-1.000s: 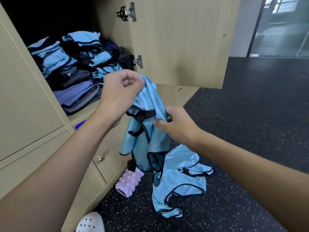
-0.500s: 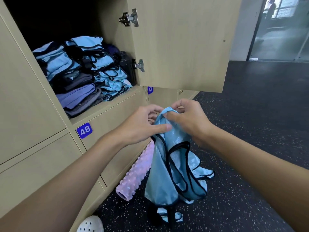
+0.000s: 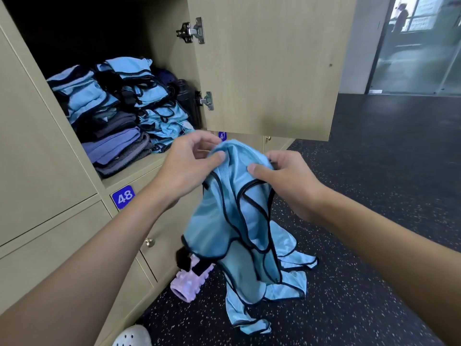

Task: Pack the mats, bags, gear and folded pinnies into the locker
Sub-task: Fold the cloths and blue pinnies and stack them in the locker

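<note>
Head view. A black rubber floor with pale speckles (image 3: 374, 221) fills the frame from 3 to 6 o'clock. A glass partition (image 3: 411, 58) closes the room at 1 o'clock, with a blurred figure behind it. A bank of light-wood lockers (image 3: 37, 146) runs along the side from 7 to 11 o'clock.

The hanging cloth covers the far end of a lilac knobbed foam roller (image 3: 189, 283), which lies on the floor at 6 o'clock against the locker base. A white perforated clog (image 3: 132, 337) is cut off at the bottom edge. The left hand half hides a blue number plate (image 3: 222, 136). A black object (image 3: 187, 98) at the back of the open compartment is too dark to identify.

The compartment above the blue plate "48" (image 3: 123, 197), its wooden door (image 3: 269, 71) swung open at 12 o'clock, holds stacks of folded light-blue pinnies (image 3: 84, 96). One stack rests on folded purple and grey fabric (image 3: 117, 148).

At centre, the left hand (image 3: 187, 168) and right hand (image 3: 287, 181) each pinch the top edge of a light-blue, black-trimmed pinny (image 3: 224, 221) between thumb and fingers. It hangs unfolded outside the locker. A second blue pinny (image 3: 287, 278) lies crumpled on the floor at 5 o'clock.
</note>
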`<move>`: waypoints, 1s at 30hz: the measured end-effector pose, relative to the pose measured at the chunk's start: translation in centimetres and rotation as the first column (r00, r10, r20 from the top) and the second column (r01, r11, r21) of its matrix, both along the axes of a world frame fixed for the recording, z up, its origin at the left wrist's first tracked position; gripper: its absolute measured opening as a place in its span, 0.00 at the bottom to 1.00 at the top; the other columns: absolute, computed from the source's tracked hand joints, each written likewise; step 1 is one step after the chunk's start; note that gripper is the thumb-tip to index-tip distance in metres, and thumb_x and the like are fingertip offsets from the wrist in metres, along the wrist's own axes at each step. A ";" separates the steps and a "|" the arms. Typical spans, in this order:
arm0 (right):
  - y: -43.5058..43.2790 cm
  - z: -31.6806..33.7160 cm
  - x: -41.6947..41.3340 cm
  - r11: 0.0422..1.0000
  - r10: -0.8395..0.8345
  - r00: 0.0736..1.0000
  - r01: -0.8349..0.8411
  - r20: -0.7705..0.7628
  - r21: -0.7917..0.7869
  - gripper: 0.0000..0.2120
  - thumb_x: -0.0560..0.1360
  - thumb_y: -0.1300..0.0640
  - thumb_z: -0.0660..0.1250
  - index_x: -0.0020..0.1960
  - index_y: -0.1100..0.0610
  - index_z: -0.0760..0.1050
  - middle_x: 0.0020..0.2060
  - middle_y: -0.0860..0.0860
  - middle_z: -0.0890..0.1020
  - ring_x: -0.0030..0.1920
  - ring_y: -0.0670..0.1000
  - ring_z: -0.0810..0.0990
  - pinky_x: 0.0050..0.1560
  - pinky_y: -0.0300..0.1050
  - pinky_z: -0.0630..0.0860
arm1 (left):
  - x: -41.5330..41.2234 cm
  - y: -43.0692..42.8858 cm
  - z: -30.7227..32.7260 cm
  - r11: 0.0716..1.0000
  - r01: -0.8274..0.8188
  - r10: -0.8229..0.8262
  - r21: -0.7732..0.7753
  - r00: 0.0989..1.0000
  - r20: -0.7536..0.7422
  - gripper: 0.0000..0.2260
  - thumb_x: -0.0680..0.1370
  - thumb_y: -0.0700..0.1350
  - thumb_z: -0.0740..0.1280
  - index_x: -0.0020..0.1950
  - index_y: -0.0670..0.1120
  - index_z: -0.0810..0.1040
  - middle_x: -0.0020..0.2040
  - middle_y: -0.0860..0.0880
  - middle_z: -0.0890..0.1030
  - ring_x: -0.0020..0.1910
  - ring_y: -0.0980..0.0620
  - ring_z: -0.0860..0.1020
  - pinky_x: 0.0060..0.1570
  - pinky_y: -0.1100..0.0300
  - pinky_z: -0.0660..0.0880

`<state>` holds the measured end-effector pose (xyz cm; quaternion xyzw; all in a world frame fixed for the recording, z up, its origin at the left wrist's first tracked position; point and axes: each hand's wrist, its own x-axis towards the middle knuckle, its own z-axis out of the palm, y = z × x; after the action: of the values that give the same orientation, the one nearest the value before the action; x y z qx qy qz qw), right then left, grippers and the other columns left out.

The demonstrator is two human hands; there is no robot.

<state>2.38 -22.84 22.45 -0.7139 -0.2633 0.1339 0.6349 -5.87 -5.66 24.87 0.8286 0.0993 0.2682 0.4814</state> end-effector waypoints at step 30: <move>-0.9 0.2 -2.1 0.956 0.108 0.946 -0.014 0.306 -0.292 0.27 0.74 0.61 0.71 0.68 0.51 0.64 0.42 0.51 0.84 0.38 0.47 0.81 0.36 0.34 0.74 | -0.2 -2.4 0.4 0.963 -0.174 0.190 -0.206 0.980 0.060 0.07 0.74 0.38 0.73 0.50 0.43 0.78 0.41 0.44 0.85 0.38 0.45 0.85 0.39 0.56 0.81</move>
<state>0.27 -23.74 22.68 -0.8017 -0.3623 0.0734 0.4698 -6.08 -8.01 25.29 0.7521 0.1824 0.3328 0.5388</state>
